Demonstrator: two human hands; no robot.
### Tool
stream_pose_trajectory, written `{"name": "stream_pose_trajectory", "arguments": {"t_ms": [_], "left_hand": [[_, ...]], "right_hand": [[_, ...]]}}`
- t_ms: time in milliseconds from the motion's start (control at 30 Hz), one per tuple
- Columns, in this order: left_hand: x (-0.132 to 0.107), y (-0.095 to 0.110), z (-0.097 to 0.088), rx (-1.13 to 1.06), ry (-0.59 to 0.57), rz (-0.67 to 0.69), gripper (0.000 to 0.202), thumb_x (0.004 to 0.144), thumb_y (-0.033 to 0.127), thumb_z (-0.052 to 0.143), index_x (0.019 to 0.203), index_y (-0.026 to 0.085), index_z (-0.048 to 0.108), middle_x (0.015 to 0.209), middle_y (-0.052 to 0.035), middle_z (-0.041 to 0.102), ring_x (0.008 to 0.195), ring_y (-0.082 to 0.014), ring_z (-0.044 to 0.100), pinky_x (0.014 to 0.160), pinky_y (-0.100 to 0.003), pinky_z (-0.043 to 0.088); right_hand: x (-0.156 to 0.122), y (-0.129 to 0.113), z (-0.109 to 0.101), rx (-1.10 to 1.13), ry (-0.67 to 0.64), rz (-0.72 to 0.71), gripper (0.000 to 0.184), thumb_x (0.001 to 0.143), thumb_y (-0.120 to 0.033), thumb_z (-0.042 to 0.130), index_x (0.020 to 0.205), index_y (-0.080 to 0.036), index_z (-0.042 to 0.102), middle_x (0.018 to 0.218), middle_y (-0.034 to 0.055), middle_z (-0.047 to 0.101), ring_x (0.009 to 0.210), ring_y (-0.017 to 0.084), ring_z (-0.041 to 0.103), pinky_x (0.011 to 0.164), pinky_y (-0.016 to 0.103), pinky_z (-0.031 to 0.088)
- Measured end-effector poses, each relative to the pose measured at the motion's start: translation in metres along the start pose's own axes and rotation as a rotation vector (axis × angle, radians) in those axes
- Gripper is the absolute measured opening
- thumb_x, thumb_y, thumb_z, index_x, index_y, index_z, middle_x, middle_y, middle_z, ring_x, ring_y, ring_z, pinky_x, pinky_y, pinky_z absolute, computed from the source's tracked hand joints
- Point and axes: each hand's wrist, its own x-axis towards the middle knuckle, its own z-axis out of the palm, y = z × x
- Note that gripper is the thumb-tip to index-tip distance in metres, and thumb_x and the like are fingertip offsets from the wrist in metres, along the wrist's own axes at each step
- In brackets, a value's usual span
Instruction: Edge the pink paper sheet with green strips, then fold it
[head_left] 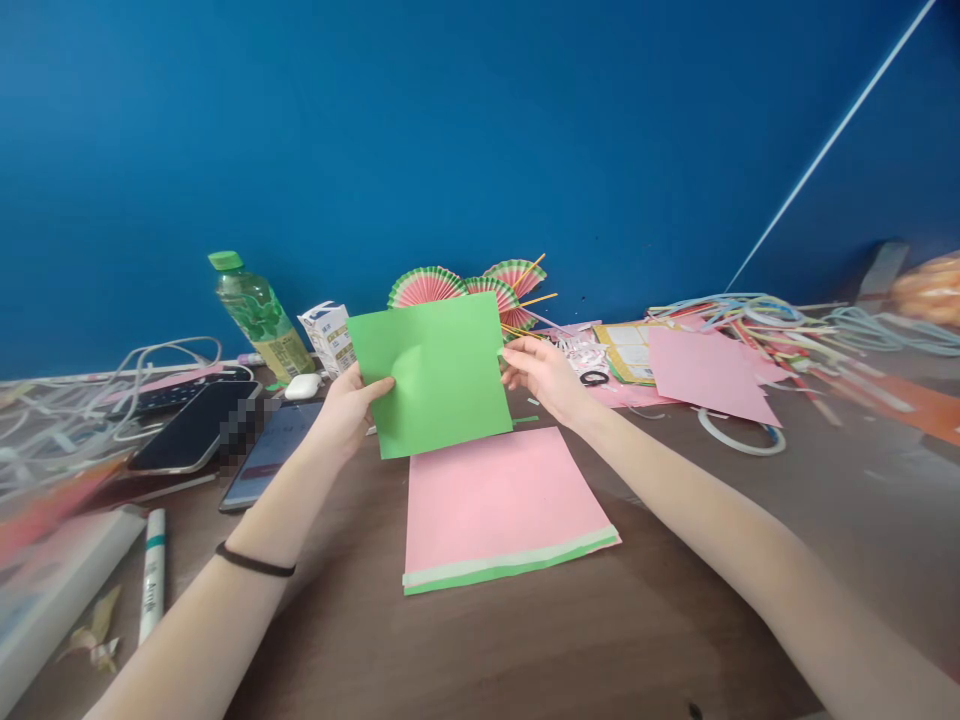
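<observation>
I hold a green paper sheet (433,372) upright above the brown table (525,640). My left hand (346,405) pinches its left edge with the thumb in front. My right hand (541,375) pinches its right edge. Flat on the table just below lies a pink paper sheet (499,500) with a pale green strip along its near edge. Behind the green sheet stand several pink-and-green folded paper fans (480,283) on yellow sticks.
At the left are a green-capped bottle (259,315), a small carton (330,335), two phones (196,428), white cables (67,395) and a marker (152,572). At the right lie another pink sheet (709,375), a tape ring (739,435) and coloured paper strips (757,315). A blue wall rises behind.
</observation>
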Motion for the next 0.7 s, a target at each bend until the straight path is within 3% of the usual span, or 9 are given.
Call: {"name": "stream_pose_trajectory", "arguments": {"t_ms": [233, 433, 533, 600, 700], "left_hand": [[0.0, -0.0018, 0.0005, 0.025, -0.01, -0.005, 0.042, 0.055, 0.017, 0.067, 0.096, 0.017, 0.058, 0.097, -0.0069, 0.067, 0.082, -0.0224, 0.063, 0.063, -0.031, 0.051], [0.0006, -0.0052, -0.0005, 0.023, -0.031, 0.004, 0.044, 0.054, 0.018, 0.068, 0.098, 0.017, 0.058, 0.098, -0.0064, 0.066, 0.083, -0.0226, 0.063, 0.062, -0.03, 0.051], [0.0005, -0.0049, 0.0001, 0.025, -0.023, 0.0, 0.043, 0.055, 0.017, 0.067, 0.097, 0.018, 0.058, 0.099, -0.0059, 0.066, 0.084, -0.0225, 0.063, 0.064, -0.03, 0.051], [0.0019, -0.0034, -0.0006, 0.02, 0.026, 0.03, 0.041, 0.057, 0.015, 0.065, 0.097, 0.018, 0.058, 0.099, -0.0055, 0.066, 0.087, -0.0225, 0.062, 0.069, -0.032, 0.051], [0.0082, -0.0003, -0.0072, 0.019, 0.218, 0.178, 0.035, 0.06, 0.013, 0.059, 0.094, 0.018, 0.058, 0.1, -0.004, 0.066, 0.091, -0.021, 0.061, 0.076, -0.032, 0.05]], "right_hand": [[0.0001, 0.0005, -0.0041, -0.094, -0.016, -0.017, 0.021, 0.067, -0.035, 0.063, 0.074, -0.017, 0.053, 0.062, -0.0043, 0.055, 0.048, 0.006, 0.051, 0.047, 0.019, 0.042], [-0.0032, -0.002, -0.0038, -0.211, 0.046, -0.017, 0.019, 0.068, -0.035, 0.062, 0.073, -0.017, 0.056, 0.054, -0.0052, 0.053, 0.041, 0.005, 0.045, 0.041, 0.018, 0.037], [-0.0035, -0.002, -0.0035, -0.201, 0.037, -0.02, 0.023, 0.068, -0.036, 0.062, 0.078, -0.016, 0.056, 0.056, -0.0038, 0.055, 0.043, 0.006, 0.048, 0.043, 0.019, 0.04], [-0.0024, -0.0019, -0.0039, -0.157, 0.034, -0.001, 0.028, 0.07, -0.039, 0.06, 0.086, -0.017, 0.056, 0.06, -0.0024, 0.058, 0.047, 0.008, 0.052, 0.046, 0.021, 0.043], [0.0001, -0.0031, -0.0054, -0.066, 0.078, 0.037, 0.028, 0.074, -0.039, 0.055, 0.092, -0.017, 0.053, 0.063, -0.0011, 0.059, 0.053, 0.01, 0.058, 0.053, 0.024, 0.047]]}}
